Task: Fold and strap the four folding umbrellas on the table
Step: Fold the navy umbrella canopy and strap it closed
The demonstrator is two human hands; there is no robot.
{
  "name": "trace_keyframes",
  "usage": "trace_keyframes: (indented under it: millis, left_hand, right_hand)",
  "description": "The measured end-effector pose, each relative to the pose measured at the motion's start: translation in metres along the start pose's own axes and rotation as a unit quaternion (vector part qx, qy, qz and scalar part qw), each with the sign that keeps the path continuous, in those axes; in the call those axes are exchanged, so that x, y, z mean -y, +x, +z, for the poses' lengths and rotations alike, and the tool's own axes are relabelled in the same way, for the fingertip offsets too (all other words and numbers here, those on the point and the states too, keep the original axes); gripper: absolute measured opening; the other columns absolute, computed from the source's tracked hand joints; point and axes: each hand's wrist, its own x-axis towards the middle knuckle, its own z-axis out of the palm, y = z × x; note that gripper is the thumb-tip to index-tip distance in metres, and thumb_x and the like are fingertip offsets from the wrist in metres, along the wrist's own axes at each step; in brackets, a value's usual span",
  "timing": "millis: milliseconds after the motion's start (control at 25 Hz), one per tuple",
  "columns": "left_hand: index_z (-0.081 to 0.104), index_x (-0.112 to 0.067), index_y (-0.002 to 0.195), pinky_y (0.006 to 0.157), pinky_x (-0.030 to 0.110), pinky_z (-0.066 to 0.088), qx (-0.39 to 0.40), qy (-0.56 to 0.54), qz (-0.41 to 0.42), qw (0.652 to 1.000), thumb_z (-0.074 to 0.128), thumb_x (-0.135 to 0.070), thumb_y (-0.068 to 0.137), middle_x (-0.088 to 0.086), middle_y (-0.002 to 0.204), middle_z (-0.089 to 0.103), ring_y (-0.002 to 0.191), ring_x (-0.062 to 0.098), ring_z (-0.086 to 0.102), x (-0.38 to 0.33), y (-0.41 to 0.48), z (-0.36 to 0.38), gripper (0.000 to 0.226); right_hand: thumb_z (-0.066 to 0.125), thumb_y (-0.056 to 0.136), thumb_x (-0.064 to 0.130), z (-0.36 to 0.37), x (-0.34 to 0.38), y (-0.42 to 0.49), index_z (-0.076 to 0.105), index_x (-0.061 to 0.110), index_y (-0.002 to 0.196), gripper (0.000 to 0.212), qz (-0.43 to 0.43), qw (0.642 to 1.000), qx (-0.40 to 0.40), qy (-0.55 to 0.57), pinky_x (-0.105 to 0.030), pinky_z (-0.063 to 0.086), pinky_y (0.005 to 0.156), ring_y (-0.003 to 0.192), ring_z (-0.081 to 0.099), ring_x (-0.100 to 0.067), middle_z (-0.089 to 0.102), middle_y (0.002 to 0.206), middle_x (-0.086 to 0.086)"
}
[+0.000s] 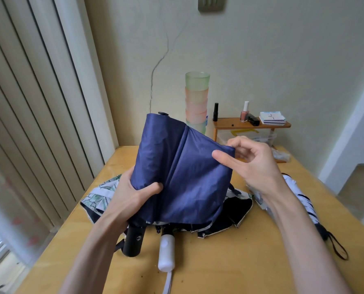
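One umbrella above the table, cup stack behind (shelf to its right)

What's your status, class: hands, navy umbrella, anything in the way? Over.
Left hand grips navy umbrella above its black handle. Right hand pinches a canopy fold. Canopy loose, unstrapped. White-handled umbrella lies on table beneath.

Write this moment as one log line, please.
step: folding navy umbrella | left hand: grips lower fabric | right hand: pinches fabric edge | white-handled umbrella: lying loose on table

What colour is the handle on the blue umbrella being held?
Black: the handle of the blue umbrella shows best in the head view, below the left hand.
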Motion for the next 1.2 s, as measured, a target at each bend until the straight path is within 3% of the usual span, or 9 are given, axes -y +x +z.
trace_keyframes:
  millis: [120, 240, 400, 520, 600, 720, 840, 1080, 1200]
  left_hand:
    - [0.063, -0.019, 0.092, 0.071, 0.037, 0.057, -0.005, 0.002, 0.002, 1.000, 0.081, -0.033, 0.052, -0.009, 0.073, 0.074, 0.067, 0.010, 0.068, 0.001, 0.001, 0.005, 0.045]
    - [0.064, -0.021, 0.094, 0.062, 0.025, 0.057, -0.007, 0.007, 0.010, 1.000, 0.087, -0.027, 0.061, -0.014, 0.074, 0.075, 0.071, 0.008, 0.070, 0.002, 0.001, 0.007, 0.041]
    - [0.067, -0.027, 0.099, 0.067, 0.012, 0.053, 0.004, 0.068, 0.068, 0.995, 0.094, -0.007, 0.074, -0.022, 0.085, 0.077, 0.076, -0.005, 0.070, 0.006, 0.006, 0.012, 0.042]
    - [0.066, -0.030, 0.095, 0.064, 0.011, 0.050, -0.055, 0.104, 0.101, 0.988, 0.094, -0.014, 0.070, -0.020, 0.083, 0.074, 0.068, -0.007, 0.064, 0.010, 0.011, 0.020, 0.040]
    - [0.067, -0.017, 0.084, 0.054, 0.017, 0.048, -0.104, 0.088, 0.084, 0.987, 0.088, -0.024, 0.065, -0.009, 0.068, 0.070, 0.057, 0.003, 0.057, 0.011, 0.011, 0.023, 0.029]
    - [0.058, 0.004, 0.077, 0.049, 0.030, 0.045, -0.104, 0.069, 0.062, 0.990, 0.080, -0.030, 0.062, 0.000, 0.060, 0.058, 0.054, 0.013, 0.050, 0.010, 0.008, 0.022, 0.043]
    - [0.059, 0.006, 0.081, 0.052, 0.033, 0.048, -0.082, 0.066, 0.040, 0.994, 0.076, -0.032, 0.061, 0.003, 0.062, 0.060, 0.056, 0.016, 0.054, 0.007, 0.009, 0.014, 0.047]
    - [0.064, -0.004, 0.081, 0.057, 0.032, 0.052, -0.081, 0.057, 0.031, 0.995, 0.081, -0.029, 0.063, -0.002, 0.064, 0.066, 0.058, 0.013, 0.059, -0.001, 0.006, 0.012, 0.036]
    - [0.066, -0.014, 0.085, 0.068, 0.036, 0.057, -0.106, -0.034, -0.010, 0.994, 0.091, -0.017, 0.072, -0.001, 0.077, 0.072, 0.070, 0.017, 0.067, -0.001, 0.005, 0.018, 0.028]
  right_hand:
    - [0.077, 0.096, 0.022, -0.005, 0.000, -0.001, 0.077, 0.011, 0.098, 0.011, 0.024, 0.995, 0.094, 0.015, -0.033, 0.055, 0.089, 0.098, 0.071, -0.018, 0.076, 0.101, -0.001]
    - [0.075, 0.097, 0.014, -0.004, -0.003, -0.002, 0.079, 0.009, 0.104, 0.010, 0.010, 0.994, 0.098, -0.048, -0.038, 0.059, 0.091, 0.103, 0.075, -0.022, 0.080, 0.104, -0.002]
    - [0.085, 0.088, 0.018, 0.003, 0.001, -0.001, 0.078, 0.018, 0.091, 0.007, 0.021, 1.000, 0.021, -0.011, -0.026, 0.058, 0.077, 0.088, 0.076, -0.009, 0.081, 0.091, 0.005]
    - [0.087, 0.085, 0.020, 0.014, 0.000, 0.000, 0.072, 0.018, 0.085, 0.015, -0.003, 0.999, -0.021, -0.028, -0.024, 0.052, 0.059, 0.061, 0.064, -0.007, 0.075, 0.070, 0.004]
    - [0.085, 0.085, 0.026, 0.019, 0.000, -0.001, 0.069, 0.020, 0.085, 0.017, -0.005, 0.999, -0.026, -0.032, -0.019, 0.044, 0.054, 0.052, 0.055, -0.002, 0.069, 0.060, 0.007]
    - [0.079, 0.088, 0.035, 0.015, 0.001, -0.001, 0.071, 0.015, 0.089, 0.022, 0.008, 0.999, 0.022, -0.030, -0.025, 0.051, 0.069, 0.072, 0.065, -0.012, 0.074, 0.079, -0.003]
    - [0.078, 0.093, 0.011, 0.005, 0.001, -0.004, 0.072, 0.012, 0.098, 0.007, 0.045, 0.994, 0.102, 0.016, -0.021, 0.056, 0.084, 0.094, 0.074, -0.013, 0.079, 0.098, -0.001]
    - [0.085, 0.085, 0.007, 0.011, -0.001, 0.000, 0.071, 0.024, 0.111, 0.034, 0.064, 0.998, -0.023, 0.016, -0.023, 0.058, 0.077, 0.083, 0.077, -0.012, 0.081, 0.090, 0.001]
    - [0.089, 0.083, 0.021, 0.007, 0.004, -0.003, 0.047, 0.042, 0.148, 0.080, 0.095, 0.990, 0.051, 0.096, -0.025, 0.058, 0.090, 0.111, 0.074, -0.012, 0.074, 0.125, -0.002]
